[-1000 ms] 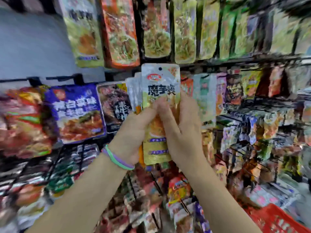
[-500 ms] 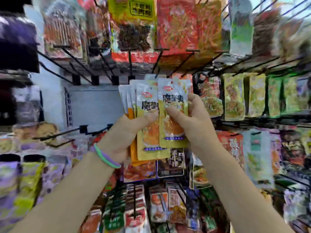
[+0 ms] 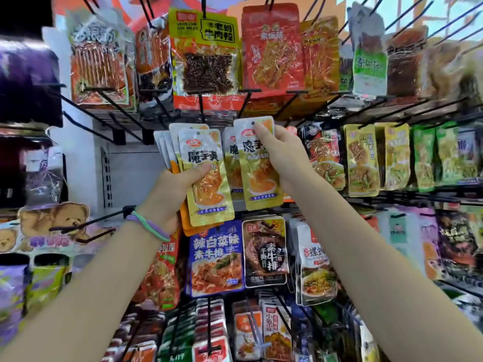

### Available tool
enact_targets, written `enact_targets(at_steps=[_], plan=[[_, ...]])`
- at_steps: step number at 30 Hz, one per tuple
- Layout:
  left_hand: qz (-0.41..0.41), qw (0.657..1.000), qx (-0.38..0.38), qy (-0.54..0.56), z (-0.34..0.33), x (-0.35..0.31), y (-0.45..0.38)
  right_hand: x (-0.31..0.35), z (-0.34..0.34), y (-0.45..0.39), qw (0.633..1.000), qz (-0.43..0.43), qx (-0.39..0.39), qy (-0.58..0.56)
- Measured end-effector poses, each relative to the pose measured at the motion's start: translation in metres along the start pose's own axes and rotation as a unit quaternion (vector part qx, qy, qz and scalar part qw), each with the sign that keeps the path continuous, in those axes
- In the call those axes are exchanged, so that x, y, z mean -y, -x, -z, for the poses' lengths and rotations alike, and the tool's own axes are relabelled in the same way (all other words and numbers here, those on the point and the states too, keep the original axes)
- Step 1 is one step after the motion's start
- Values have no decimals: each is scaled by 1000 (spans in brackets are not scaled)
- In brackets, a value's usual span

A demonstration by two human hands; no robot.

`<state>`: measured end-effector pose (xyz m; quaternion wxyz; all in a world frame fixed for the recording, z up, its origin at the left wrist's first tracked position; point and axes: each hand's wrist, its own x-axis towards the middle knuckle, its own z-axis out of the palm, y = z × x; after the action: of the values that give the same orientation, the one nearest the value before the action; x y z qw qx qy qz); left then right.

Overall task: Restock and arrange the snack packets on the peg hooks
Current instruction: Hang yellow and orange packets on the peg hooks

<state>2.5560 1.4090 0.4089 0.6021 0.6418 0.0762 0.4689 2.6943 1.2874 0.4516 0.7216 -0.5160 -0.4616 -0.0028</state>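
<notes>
My left hand [image 3: 172, 190] grips a fanned stack of gold and white snack packets [image 3: 206, 178], thumb across the front one. My right hand [image 3: 283, 152] pinches a single matching packet [image 3: 257, 173] near its top, index finger close to the hang hole, and holds it up just under a black peg hook [image 3: 244, 103]. Another matching packet [image 3: 231, 163] shows behind it; whether it hangs on a hook is hidden.
Rows of hanging snack packets fill the wall: yellow and red ones [image 3: 206, 53] above, gold and green ones [image 3: 362, 160] to the right, blue and dark ones [image 3: 217, 257] below. Bare black hooks [image 3: 86, 223] jut out at the left beside a white panel [image 3: 130, 173].
My right hand has pulled one packet away from the stack and raised it to the right, toward the hook. The view has tilted upward along the display.
</notes>
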Motion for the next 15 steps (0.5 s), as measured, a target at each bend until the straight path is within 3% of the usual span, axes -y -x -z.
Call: enact_targets(at_steps=[15], plan=[[17, 997, 45, 54, 0, 3, -3, 7, -9, -31, 997, -1, -37, 66]])
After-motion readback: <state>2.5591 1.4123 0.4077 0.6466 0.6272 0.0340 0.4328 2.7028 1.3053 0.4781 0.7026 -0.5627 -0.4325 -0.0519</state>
